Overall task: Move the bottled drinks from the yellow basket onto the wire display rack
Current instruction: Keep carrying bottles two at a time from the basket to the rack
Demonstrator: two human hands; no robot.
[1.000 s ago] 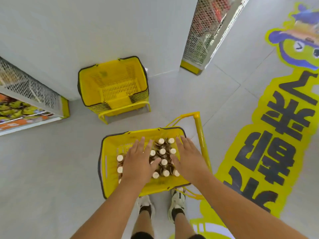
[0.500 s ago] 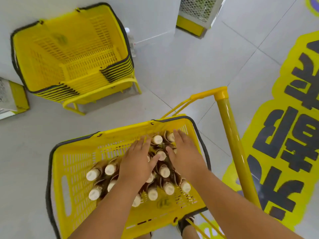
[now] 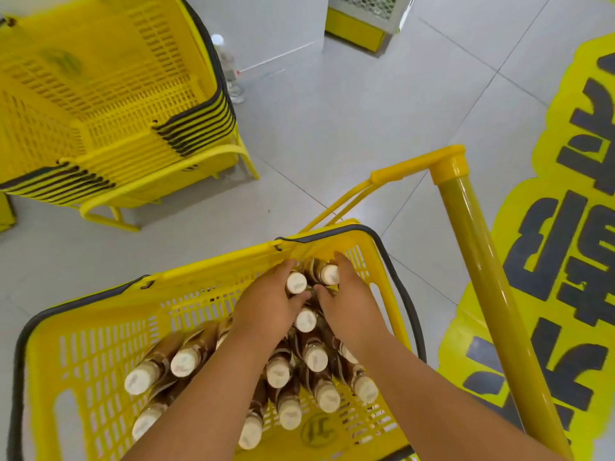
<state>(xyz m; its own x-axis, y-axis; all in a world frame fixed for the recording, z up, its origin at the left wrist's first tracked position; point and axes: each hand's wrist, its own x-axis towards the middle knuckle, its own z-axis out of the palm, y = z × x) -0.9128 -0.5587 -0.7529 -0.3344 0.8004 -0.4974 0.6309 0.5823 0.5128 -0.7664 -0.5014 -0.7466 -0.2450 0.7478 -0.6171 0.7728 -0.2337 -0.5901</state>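
Observation:
The yellow basket [image 3: 213, 267] sits below me on the floor, holding several brown bottled drinks [image 3: 183, 362] with white caps. Both my hands are inside it at its far end. My left hand [image 3: 266, 306] curls fingers and thumb around the neck of one bottle [image 3: 296, 283]. My right hand [image 3: 351, 306] wraps around the neighbouring bottle [image 3: 330, 273] by the far wall. More bottles lie partly hidden under my forearms. A white wire-mesh rack [image 3: 364, 6] with a yellow base stands at the top edge, mostly out of frame.
A stack of nested yellow baskets [image 3: 109, 94] on a yellow frame stands at the upper left. A clear water bottle [image 3: 229, 71] stands on the floor beside it. The basket's yellow pull handle [image 3: 472, 261] rises on the right, over a yellow floor sticker [image 3: 565, 227].
My view has dropped closer to the basket. Both hands have slid from flat over the caps to the basket's far end and curled around two bottles.

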